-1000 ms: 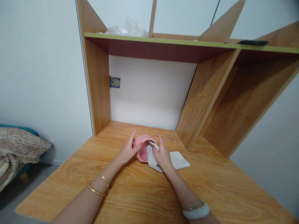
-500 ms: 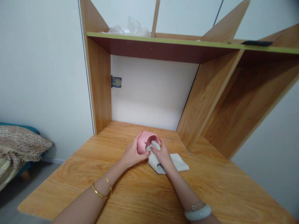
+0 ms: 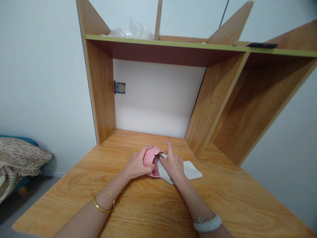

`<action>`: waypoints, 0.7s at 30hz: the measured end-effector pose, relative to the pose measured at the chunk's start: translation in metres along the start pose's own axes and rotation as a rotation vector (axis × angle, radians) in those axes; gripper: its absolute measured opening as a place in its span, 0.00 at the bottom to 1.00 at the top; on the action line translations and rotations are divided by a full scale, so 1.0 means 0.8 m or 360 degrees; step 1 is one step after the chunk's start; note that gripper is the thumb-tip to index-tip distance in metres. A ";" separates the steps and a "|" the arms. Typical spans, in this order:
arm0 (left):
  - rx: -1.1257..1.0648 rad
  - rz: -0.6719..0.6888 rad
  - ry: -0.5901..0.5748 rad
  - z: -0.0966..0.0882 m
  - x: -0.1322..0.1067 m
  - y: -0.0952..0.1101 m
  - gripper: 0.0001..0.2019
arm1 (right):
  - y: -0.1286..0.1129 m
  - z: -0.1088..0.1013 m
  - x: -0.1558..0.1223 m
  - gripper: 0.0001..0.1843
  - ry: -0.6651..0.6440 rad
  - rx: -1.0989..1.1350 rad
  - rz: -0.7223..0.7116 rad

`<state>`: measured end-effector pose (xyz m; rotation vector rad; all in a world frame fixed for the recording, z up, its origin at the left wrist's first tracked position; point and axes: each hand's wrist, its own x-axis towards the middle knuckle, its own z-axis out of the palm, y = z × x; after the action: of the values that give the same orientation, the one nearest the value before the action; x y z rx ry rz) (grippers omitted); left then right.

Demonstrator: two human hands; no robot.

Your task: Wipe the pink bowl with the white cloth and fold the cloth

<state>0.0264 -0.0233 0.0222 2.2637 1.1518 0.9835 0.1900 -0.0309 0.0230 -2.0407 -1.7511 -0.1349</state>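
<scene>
A rounded, glossy pink container (image 3: 150,156), hollow like a cup, is tipped with its opening toward my right side. My left hand (image 3: 136,164) grips it from the left, fingers behind and thumb at the lower rim. My right hand (image 3: 174,166) pinches a pale grey cloth (image 3: 192,171) and pushes part of it into the opening; one finger sticks up outside the rim. The rest of the cloth trails over the desk to the right, under my wrist. My right fingertips inside the container are hidden.
The wooden desk (image 3: 148,205) carries a shelf unit (image 3: 170,54) at its back. On that shelf sit a clear plastic bag (image 3: 133,31) and a flat black object (image 3: 262,45). An uncovered wall socket box (image 3: 120,88) shows blue wire. A blanket (image 3: 22,155) covers blue furniture at left.
The pink container has turned in my left hand, and its opening now faces lower. My right hand has shifted along the rim with the cloth, one finger now raised. The view moved slightly.
</scene>
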 end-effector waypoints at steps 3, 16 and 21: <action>-0.0063 0.0068 -0.0023 -0.002 0.001 0.000 0.32 | 0.002 -0.001 -0.001 0.37 0.0033 -0.0019 -0.0105; -0.0496 -0.0128 0.0083 0.023 0.006 -0.026 0.46 | 0.020 0.037 0.009 0.31 0.0175 0.0921 0.0001; -0.0573 -0.0033 0.0082 0.035 0.003 -0.019 0.49 | 0.021 0.045 0.015 0.30 0.0321 0.1199 0.0134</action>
<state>0.0397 -0.0139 -0.0052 1.9474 0.9289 1.1441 0.2012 -0.0079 -0.0093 -1.4779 -1.3106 0.2949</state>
